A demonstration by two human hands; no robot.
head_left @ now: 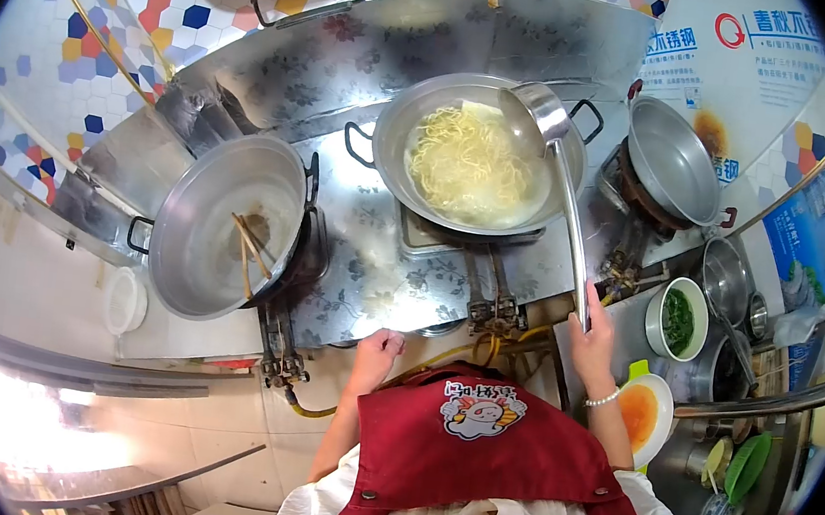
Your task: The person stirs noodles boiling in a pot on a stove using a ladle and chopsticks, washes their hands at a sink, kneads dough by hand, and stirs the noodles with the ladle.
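My right hand (593, 335) is wrapped round the handle of a long metal ladle (570, 209). The ladle's bowl rests at the upper right inside the middle pot (394, 145), beside yellow noodles (468, 163) in cloudy, steaming liquid. My left hand (378, 352) is near the front edge of the metal counter (358, 297), below the middle pot, with its fingers curled in and nothing visible in them. The left pot (180, 223) holds some liquid, and a pair of chopsticks (248, 258) leans in it.
At the right are another metal pot (674, 159), a bowl of chopped greens (677, 322), a bowl of orange liquid (638, 412) and a green ladle-like utensil (747, 469). Gas valves (497, 315) line the counter's front. A white tub (125, 301) stands at the left.
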